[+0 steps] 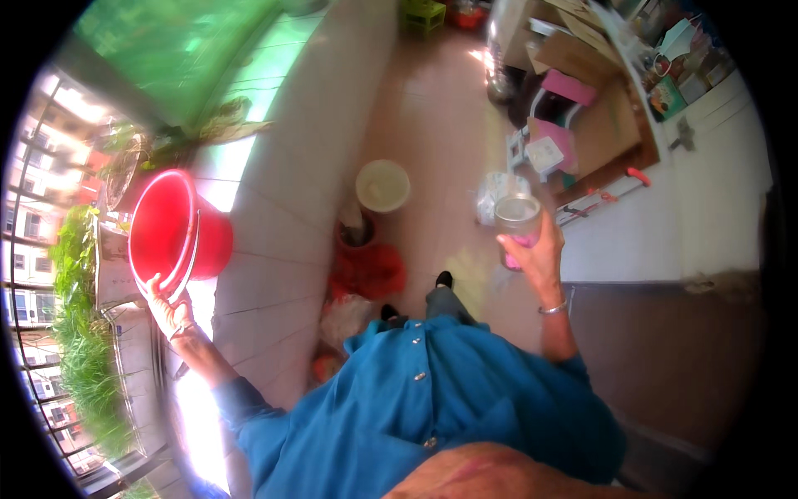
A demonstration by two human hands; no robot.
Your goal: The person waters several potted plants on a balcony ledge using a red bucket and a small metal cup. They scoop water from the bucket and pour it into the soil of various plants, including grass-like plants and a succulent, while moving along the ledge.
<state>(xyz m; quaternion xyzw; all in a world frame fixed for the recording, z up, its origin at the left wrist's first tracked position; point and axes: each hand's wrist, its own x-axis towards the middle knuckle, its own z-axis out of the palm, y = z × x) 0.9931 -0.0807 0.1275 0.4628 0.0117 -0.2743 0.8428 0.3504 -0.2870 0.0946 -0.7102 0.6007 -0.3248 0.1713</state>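
Note:
At the left, by the window ledge, my left hand point(172, 312) grips the near rim of a red plastic bucket point(218, 241). The bucket is tilted, its mouth turned toward the left, and its thin handle hangs by my fingers. Inside it I see only red wall. On the right, my right hand point(544, 254) is wrapped round a clear jar point(517, 214) with something pink in its lower part. The jar is held about upright, well apart from the bucket. A bracelet point(552, 308) circles my right wrist.
On the floor ahead stand a pale round bucket point(383, 185) and a dark pot, with a red bag point(378, 270) nearer my feet. Cardboard boxes point(603, 125) fill a shelf at the right. Green plants point(87, 349) line the barred window at the left. A green stool point(423, 14) stands far off.

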